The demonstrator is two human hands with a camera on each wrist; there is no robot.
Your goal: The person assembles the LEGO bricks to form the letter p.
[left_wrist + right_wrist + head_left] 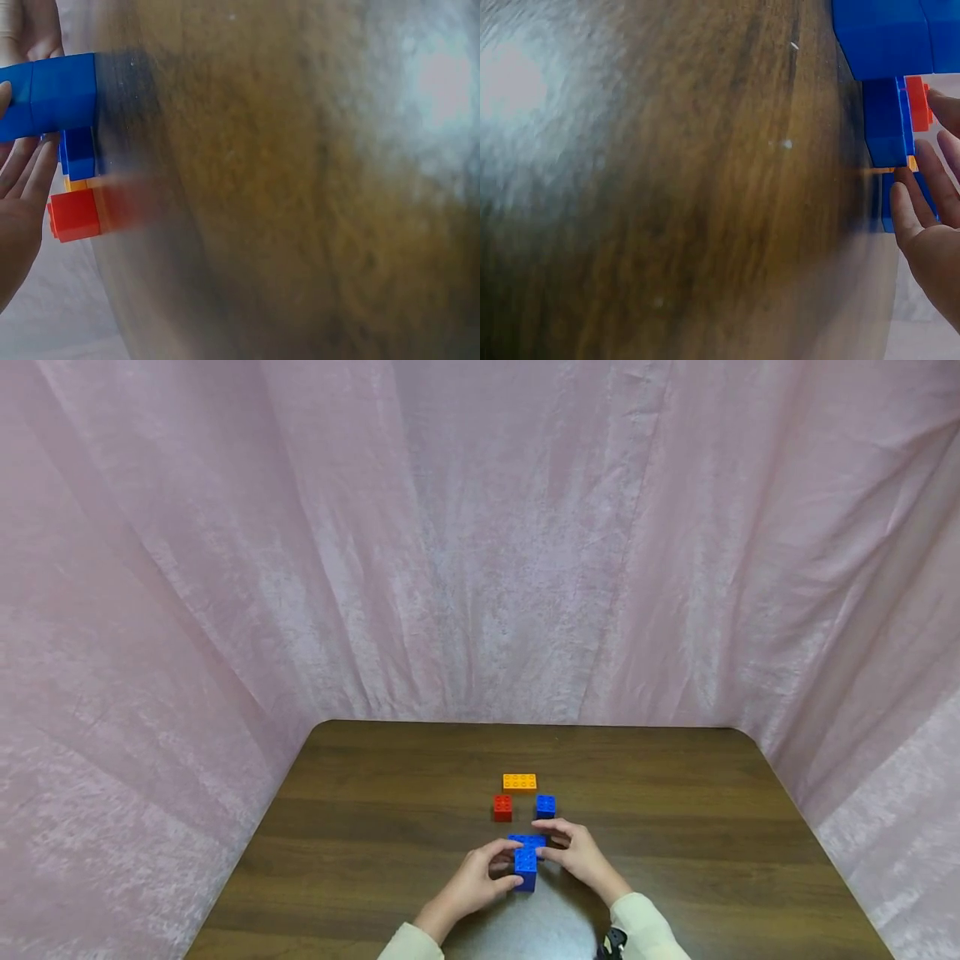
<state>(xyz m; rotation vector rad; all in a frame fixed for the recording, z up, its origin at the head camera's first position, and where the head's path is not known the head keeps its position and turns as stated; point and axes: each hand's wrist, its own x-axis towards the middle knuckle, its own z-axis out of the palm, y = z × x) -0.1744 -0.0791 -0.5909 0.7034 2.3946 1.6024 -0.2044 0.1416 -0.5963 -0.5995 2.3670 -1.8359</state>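
Observation:
In the head view, my left hand (pixel 476 881) grips a stack of two blue toy building bricks (pixel 526 870), thumb on the near left side and index finger at its far side. A seam between the two levels shows in the left wrist view. Right behind the stack lies a lower, wider blue brick (pixel 536 841). My right hand (pixel 581 856) is at the right of these bricks, its fingers spread and loosely bent. Its thumb tip is close to the stack's right side, while the index finger reaches over toward the far side of the wider brick.
Farther back on the brown wooden table (pixel 360 827) stand a small red brick (pixel 502 808) and a small blue brick (pixel 546 807). Behind them lies a longer orange brick (pixel 520 782). A pink curtain (pixel 510 568) hangs past the table's far edge.

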